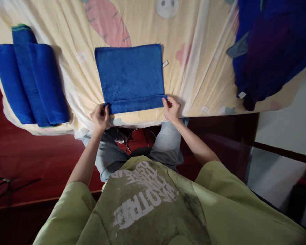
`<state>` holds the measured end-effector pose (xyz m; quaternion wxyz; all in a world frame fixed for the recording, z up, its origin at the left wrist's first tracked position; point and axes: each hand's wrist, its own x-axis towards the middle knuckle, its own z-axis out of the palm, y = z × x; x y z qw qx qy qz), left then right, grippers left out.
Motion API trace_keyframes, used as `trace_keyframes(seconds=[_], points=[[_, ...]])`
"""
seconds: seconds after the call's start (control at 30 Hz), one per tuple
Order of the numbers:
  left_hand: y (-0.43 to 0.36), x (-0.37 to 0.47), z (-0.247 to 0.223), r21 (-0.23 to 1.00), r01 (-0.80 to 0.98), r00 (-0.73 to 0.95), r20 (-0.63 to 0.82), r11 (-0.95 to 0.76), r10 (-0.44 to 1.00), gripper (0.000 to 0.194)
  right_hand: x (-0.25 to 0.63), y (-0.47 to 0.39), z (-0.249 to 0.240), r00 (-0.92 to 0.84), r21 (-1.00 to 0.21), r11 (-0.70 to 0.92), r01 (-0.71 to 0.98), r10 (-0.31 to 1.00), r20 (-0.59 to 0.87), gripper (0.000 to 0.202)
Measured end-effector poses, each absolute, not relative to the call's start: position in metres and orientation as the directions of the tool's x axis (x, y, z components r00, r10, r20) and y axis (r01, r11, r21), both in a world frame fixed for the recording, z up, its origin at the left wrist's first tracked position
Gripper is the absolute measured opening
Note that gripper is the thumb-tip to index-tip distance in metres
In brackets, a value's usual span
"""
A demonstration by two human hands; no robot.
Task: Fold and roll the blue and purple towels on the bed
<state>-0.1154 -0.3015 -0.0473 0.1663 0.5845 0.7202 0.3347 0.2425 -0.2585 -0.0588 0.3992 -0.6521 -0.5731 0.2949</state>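
Note:
A blue towel (pixel 130 71) lies flat on the patterned sheet in front of me, its near edge turned over in a narrow fold. A small white tag sticks out from its right side. My left hand (pixel 100 115) pinches the near left corner of the fold between thumb and fingers. At the near right corner, my right hand (pixel 171 107) grips the other end of the same fold. Both hands rest close to the front edge of the bed.
Rolled or folded blue towels (pixel 32 78) lie in a bundle at the left. On the right is a loose heap of dark blue cloth (pixel 270 51). The cream sheet (pixel 73 68) has carrot and flower prints. Below the bed edge is a dark red floor (pixel 53 149).

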Motion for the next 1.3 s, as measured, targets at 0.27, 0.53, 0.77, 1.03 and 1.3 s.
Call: trace_keyframes(seconds=[0.27, 0.53, 0.77, 1.03, 1.3], points=[[-0.304, -0.116, -0.051, 0.652, 0.754, -0.263, 0.183, 0.083, 0.947, 0.032, 0.24, -0.258, -0.064, 0.198, -0.847, -0.023, 0.531, 0.975, 0.098, 0.04], [-0.305, -0.116, -0.054, 0.666, 0.74, -0.268, 0.163, 0.095, 0.95, 0.029, 0.24, -0.258, -0.066, 0.196, -0.801, 0.008, 0.599, 0.968, 0.157, 0.029], [-0.306, -0.118, -0.063, 0.735, 0.66, -0.3, 0.072, 0.153, 0.951, 0.039, 0.24, -0.258, -0.071, 0.222, -0.841, 0.002, 0.542, 0.964, 0.145, 0.022], [-0.308, -0.118, -0.057, 0.744, 0.66, -0.288, 0.124, 0.103, 0.95, 0.033, 0.247, -0.26, -0.077, 0.141, -0.778, 0.101, 0.62, 0.961, 0.237, 0.015], [-0.308, -0.123, -0.07, 0.671, 0.729, -0.062, 0.263, -0.136, 0.963, 0.025, 0.257, -0.264, -0.086, -0.107, -0.588, 0.327, 0.74, 0.92, 0.377, 0.023]])
